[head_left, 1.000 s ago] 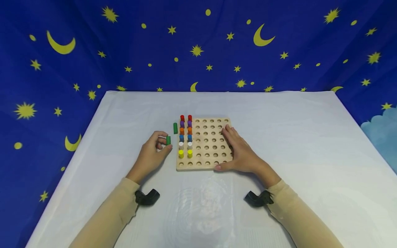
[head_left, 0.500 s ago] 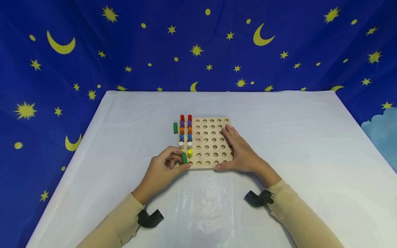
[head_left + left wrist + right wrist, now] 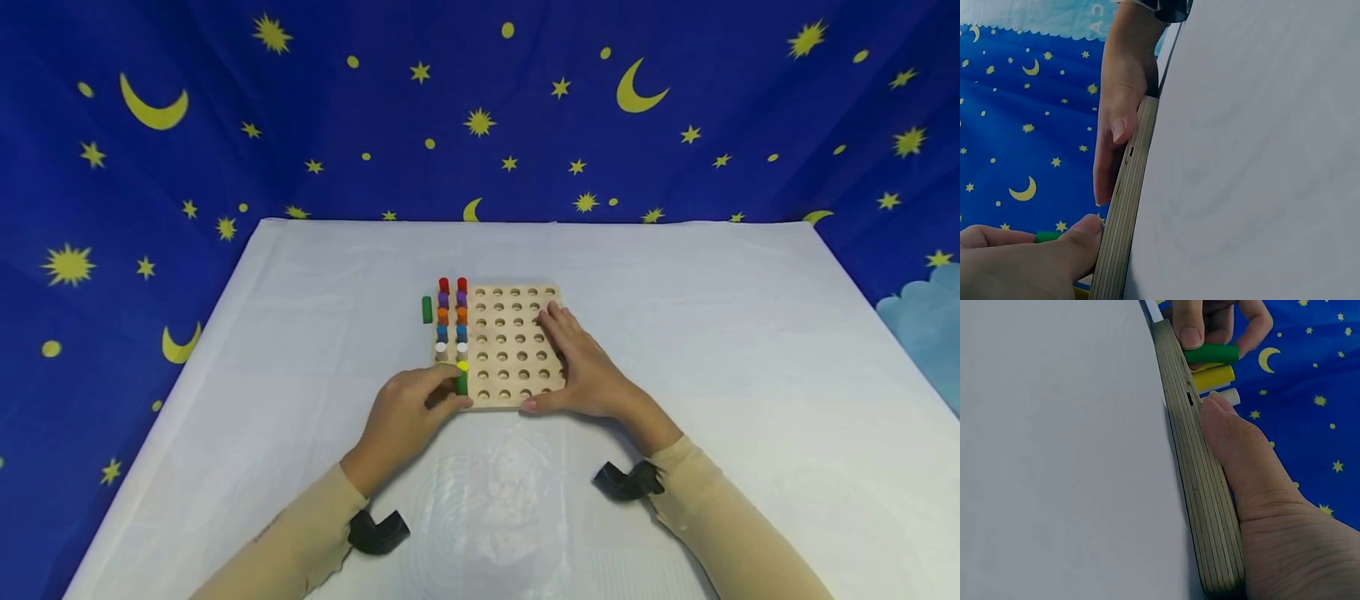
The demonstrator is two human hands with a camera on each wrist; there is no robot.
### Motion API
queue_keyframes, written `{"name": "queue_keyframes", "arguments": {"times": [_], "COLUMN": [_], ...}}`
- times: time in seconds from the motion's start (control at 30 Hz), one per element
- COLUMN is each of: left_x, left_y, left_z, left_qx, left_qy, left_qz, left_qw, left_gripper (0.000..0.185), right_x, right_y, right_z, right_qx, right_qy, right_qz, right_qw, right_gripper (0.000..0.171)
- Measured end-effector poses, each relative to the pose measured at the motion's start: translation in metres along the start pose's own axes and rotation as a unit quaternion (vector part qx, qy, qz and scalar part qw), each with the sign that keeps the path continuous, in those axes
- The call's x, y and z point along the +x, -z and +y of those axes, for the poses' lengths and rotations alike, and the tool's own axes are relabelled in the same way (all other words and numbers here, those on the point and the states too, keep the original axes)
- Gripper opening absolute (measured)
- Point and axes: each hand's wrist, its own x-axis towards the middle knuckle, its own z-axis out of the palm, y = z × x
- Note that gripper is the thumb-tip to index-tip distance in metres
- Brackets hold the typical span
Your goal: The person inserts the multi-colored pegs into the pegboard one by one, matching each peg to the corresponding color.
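Between left thumb and fingertips, my left hand (image 3: 405,412) pinches a green peg (image 3: 462,384). It stands upright over the nearest row of the wooden pegboard (image 3: 492,385), second column from the left. In the right wrist view the green peg (image 3: 1213,354) has its lower end right at the board's face, beside a yellow peg (image 3: 1213,378). My right hand (image 3: 585,371) rests on the board's right side, fingers extended over the edge and thumb at the near right corner. My left hand hides the board's near left corner.
Pairs of red (image 3: 444,285), purple, orange (image 3: 442,316), blue and white pegs (image 3: 441,350) fill the two left columns. Another green peg (image 3: 427,310) lies left of the board on the white tabletop (image 3: 675,292). A blue star-patterned cloth (image 3: 480,83) hangs behind.
My left hand has carried the green peg from left of the board, toward me and right, to the near row's second column. My right hand has stayed on the board.
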Motion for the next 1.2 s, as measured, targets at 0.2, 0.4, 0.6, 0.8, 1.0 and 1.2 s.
{"name": "queue_keyframes", "arguments": {"times": [0.2, 0.4, 0.6, 0.8, 1.0, 1.2], "left_x": [-0.001, -0.003, -0.004, 0.008, 0.039, 0.070], "left_y": [-0.002, 0.000, 0.001, 0.005, 0.021, 0.025], "left_z": [0.001, 0.002, 0.000, -0.018, -0.050, -0.078], "left_qx": [0.019, 0.021, -0.053, -0.176, -0.143, -0.036], "left_qy": [-0.059, -0.079, -0.034, 0.016, 0.134, 0.208], "left_qz": [-0.009, -0.031, -0.020, 0.056, 0.023, -0.143], "left_qw": [0.9980, 0.9962, 0.9978, 0.9826, 0.9803, 0.9670], "left_gripper": [0.016, 0.013, 0.031, 0.022, 0.035, 0.059], "right_x": [-0.001, -0.002, -0.003, -0.002, -0.002, 0.000], "right_y": [-0.001, -0.003, -0.002, 0.001, 0.003, 0.001], "right_z": [0.002, 0.004, 0.003, 0.002, 0.001, 0.000], "right_qx": [0.000, 0.002, 0.003, 0.000, -0.002, 0.002], "right_qy": [-0.004, -0.005, -0.005, -0.003, -0.002, 0.000], "right_qz": [-0.001, 0.000, 0.004, 0.005, 0.004, 0.003], "right_qw": [1.000, 1.000, 1.000, 1.000, 1.000, 1.000], "right_gripper": [0.135, 0.136, 0.136, 0.136, 0.136, 0.135]}}
